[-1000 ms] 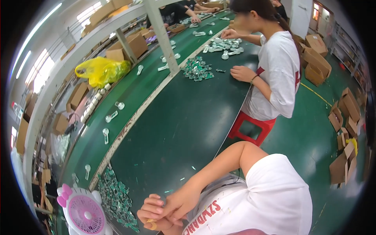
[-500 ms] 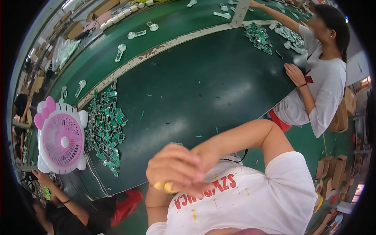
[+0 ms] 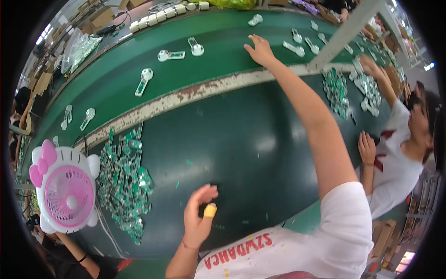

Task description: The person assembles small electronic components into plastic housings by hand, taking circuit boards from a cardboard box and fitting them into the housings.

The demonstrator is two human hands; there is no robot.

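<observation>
My right hand [image 3: 261, 51] is stretched far forward over the green conveyor belt [image 3: 218, 60], fingers extended and holding nothing. Closest beyond it lies a white plastic part [image 3: 255, 19], with a gap between them. To its left on the belt are round-headed white parts with narrow stems, among them one part [image 3: 196, 47] and another part [image 3: 144, 82]. My left hand [image 3: 199, 218], with yellow wrapping on the thumb, hovers above the dark table [image 3: 232, 139] near its front edge. Its fingers are slightly curled, apart from the thumb, with nothing between them.
Green circuit boards [image 3: 124, 181] lie heaped at the table's left, beside a pink-and-white fan [image 3: 69, 193]. A painted rail [image 3: 186, 95] divides table from belt, and a post [image 3: 346, 35] rises from it. A co-worker [image 3: 395, 153] sits at right near more boards [image 3: 336, 93].
My hands, together before my chest earlier, have parted. The right one has reached forward over the belt; the left stays near the table's front edge. The co-worker's arm has shifted, and the view has turned.
</observation>
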